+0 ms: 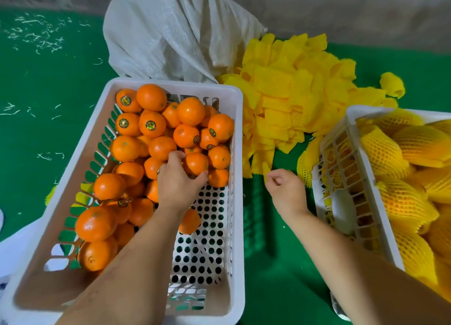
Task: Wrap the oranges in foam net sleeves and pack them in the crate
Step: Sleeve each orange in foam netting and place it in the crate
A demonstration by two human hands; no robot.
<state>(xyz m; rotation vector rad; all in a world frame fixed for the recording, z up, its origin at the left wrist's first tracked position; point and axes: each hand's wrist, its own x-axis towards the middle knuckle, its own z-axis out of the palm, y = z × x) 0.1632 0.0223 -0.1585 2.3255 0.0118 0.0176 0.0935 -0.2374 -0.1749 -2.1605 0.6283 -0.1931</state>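
White perforated crate (238,153), lower left to centre of frame: holds loose bare oranges (136,141), many bearing round stickers, heaped toward its upper and left parts; perforated floor bare at lower right.

Left hand (177,180), centre of frame, inside that crate: fingers and thumb curled round a single orange (196,163) lying among the heap near the crate's right wall.

Right hand (285,190), right of centre, over the green surface (48,80) between the two crates: fingers curled loosely inward, thumb against forefinger; whether a sleeve tip is pinched cannot be told. Lowest sleeves of the pile just beside the fingertips.

Pile of yellow foam net sleeves (292,92), upper centre to right: flattened, loosely heaped on the green surface between the crates; one stray sleeve (392,84) apart at upper right.

Second white slotted crate (341,168), right edge of frame: filled with oranges wrapped in yellow foam net (400,202), packed close together.

White woven sack (170,31), top centre: crumpled, standing behind the first crate.

White scraps (36,31), upper left: scattered on the green surface.
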